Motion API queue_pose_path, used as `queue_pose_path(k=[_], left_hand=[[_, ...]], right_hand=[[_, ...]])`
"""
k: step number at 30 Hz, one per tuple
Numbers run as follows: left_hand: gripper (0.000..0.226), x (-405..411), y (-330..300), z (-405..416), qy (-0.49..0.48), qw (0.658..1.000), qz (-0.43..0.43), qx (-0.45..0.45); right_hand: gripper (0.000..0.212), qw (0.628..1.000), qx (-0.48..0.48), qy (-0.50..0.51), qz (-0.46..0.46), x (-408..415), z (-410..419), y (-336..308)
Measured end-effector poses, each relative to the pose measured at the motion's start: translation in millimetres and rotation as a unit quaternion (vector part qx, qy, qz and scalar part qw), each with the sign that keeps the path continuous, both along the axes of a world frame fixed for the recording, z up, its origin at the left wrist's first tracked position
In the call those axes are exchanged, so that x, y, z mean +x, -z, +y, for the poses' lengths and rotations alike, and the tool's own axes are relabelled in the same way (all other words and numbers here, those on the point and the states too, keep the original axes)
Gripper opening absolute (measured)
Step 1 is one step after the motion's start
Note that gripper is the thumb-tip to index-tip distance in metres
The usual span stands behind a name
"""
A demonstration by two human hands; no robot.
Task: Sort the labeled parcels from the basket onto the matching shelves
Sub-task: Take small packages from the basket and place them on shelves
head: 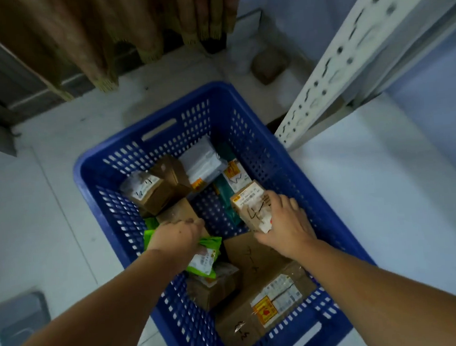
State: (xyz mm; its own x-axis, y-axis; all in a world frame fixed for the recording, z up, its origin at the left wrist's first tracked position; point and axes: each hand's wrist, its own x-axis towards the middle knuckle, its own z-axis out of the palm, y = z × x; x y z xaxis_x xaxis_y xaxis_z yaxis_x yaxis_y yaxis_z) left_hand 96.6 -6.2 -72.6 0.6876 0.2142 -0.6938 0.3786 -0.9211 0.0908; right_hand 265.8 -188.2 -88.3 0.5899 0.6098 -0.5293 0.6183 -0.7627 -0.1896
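Two parcels are in the person's hands, both still inside the blue basket (109, 198) on the pale floor (28, 216). The right hand (288, 222) is wrapped round a small brown box (248, 201) with a white label and a handwritten mark on its side; the thumb lies along the box's near lower edge and the fingers curl over its far right side, so the box sits just ahead and left of the palm, tilted, close to the basket's right wall. The left hand (176, 238) is closed over a green pouch (204, 256). The pouch sticks out below and to the right of the knuckles, its printed label facing up, and a strip of green shows on the hand's left as well.

Between the two hands lies a flat piece of cardboard (248, 250) with faint writing. Nearer the person, a large brown box (259, 309) with a red-and-yellow sticker and a white label rests against the near wall, and a smaller brown box (214, 286) sits just left of it, under the pouch. Farther in, a labelled carton (149, 192) leans at the far left, a grey poly mailer (202, 161) lies beside it, and a teal packet (234, 177) with an orange-and-white label lies behind the box in the right hand.

Right of the basket rises a white perforated shelf upright (349, 62). Brown curtains (101, 32) hang beyond the basket.
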Motion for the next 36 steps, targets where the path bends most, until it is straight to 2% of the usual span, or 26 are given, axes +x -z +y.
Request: queue_pose_path(k=[4, 7, 13, 18, 21, 24, 26, 29, 34, 36], left_hand=[[0.04, 4, -89, 21, -0.148, 0.988, -0.046, -0.019], [0.041, 15, -167, 36, -0.212, 0.974, -0.082, -0.02], [0.047, 34, -345, 65, -0.255, 0.956, -0.145, 0.005], [0.06, 40, -497, 83, -0.307, 0.915, -0.256, -0.052], [0.056, 45, -583, 77, -0.323, 0.89, -0.307, -0.092], [0.045, 52, -654, 58, -0.303, 0.877, -0.351, -0.122], [0.033, 60, -696, 35, -0.261, 0.881, -0.365, -0.149], [0.042, 70, -756, -13, -0.19, 0.894, -0.37, -0.166], [0.042, 78, -831, -111, -0.087, 0.893, -0.386, -0.215], [0.043, 77, -853, -150, -0.036, 0.896, -0.39, -0.212]], right_hand=[[0.112, 0.997, 0.066, 0.01, -0.035, -4, 20, -96], [0.111, 0.994, 0.1, 0.016, -0.049, -7, 40, -174], [0.113, 0.977, 0.172, 0.05, -0.112, -17, 67, -344], [0.122, 0.949, 0.238, 0.105, -0.179, -33, 63, -492], [0.119, 0.925, 0.267, 0.143, -0.23, -40, 44, -581], [0.116, 0.904, 0.276, 0.172, -0.277, -47, 13, -661], [0.116, 0.888, 0.285, 0.201, -0.3, -54, -15, -707], [0.116, 0.861, 0.302, 0.243, -0.33, -69, -63, -763], [0.119, 0.81, 0.346, 0.304, -0.362, -99, -150, -832], [0.12, 0.806, 0.338, 0.307, -0.376, -115, -184, -851]])
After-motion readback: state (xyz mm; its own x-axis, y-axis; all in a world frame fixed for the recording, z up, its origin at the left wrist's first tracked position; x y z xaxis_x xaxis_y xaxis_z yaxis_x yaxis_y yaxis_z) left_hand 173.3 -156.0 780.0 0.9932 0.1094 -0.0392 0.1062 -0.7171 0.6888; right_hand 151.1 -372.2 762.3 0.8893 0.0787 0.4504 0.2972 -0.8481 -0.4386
